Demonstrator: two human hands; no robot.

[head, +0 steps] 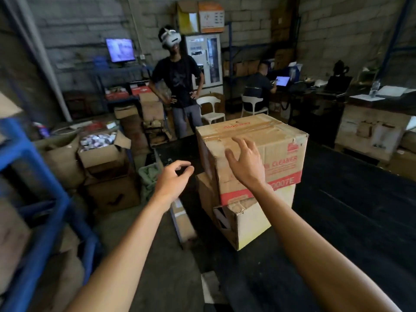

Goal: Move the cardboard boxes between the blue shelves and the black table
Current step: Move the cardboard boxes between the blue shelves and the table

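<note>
Hands reach, empty: right hand (246, 164) spread before the brown taped cardboard box (258, 154), stacked on a paler carton (247, 221) on the black table (349, 210); left hand (173, 179) loosely curled (blue shelves (33, 188) left). Best gripped by opposite sides.

Two bare forearms enter from bottom edge, no sleeves in view up to frame border. Left hand (172, 180) bare: no glove, no ring, no watch or band at wrist. Right hand (246, 162) likewise bare: no glove, no visible jewellery, wrist uncovered. Short fingernails, unpainted where visible. No markings, tattoos or bandages seen on either arm.
</note>
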